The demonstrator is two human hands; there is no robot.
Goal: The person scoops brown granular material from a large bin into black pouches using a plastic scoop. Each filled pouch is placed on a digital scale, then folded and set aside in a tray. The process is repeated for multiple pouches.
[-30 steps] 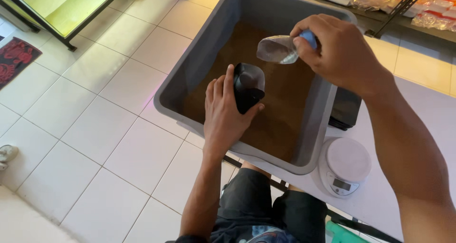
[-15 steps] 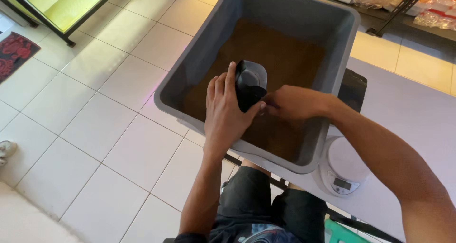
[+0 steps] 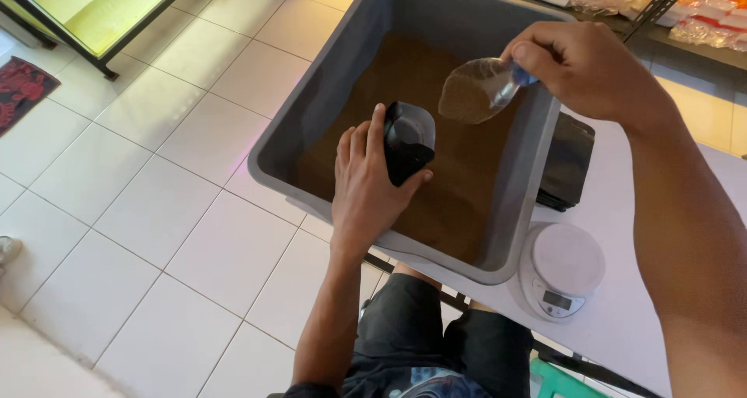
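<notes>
Left hand: the left hand (image 3: pixel 366 184) is wrapped around a small black pouch (image 3: pixel 408 140), fingers on its near side and thumb along the right edge, holding it upright with the mouth open.
Pouch position: inside the grey tub (image 3: pixel 311 118), over the brown granules (image 3: pixel 459 180), nearer the tub's left wall than its right.
Right hand: the right hand (image 3: pixel 583 67) pinches the blue handle of a clear plastic scoop (image 3: pixel 475 91), fingers clenched over the handle.
Scoop: filled with brown granules, tilted with its rounded end down and to the left; it hangs above the tub, up and to the right of the pouch mouth, apart from it.
Tub edges: the near rim sticks out past the edge of the white table (image 3: pixel 622 320), over the tiled floor; the right rim runs just under the right wrist.
Room inside the tub: open granule surface lies between pouch and right wall, and behind the pouch toward the far wall.
Right of the tub: a stack of black pouches (image 3: pixel 568 161) sits touching or just beside the right rim; a round white kitchen scale (image 3: pixel 560 270) stands near the tub's near right corner.
Table room: bare white surface extends to the right of the scale, under the right forearm.
Floor: pale tiles (image 3: pixel 156 211) lie open to the left; a glass-topped black frame (image 3: pixel 93 17) stands at the upper left, well apart.
</notes>
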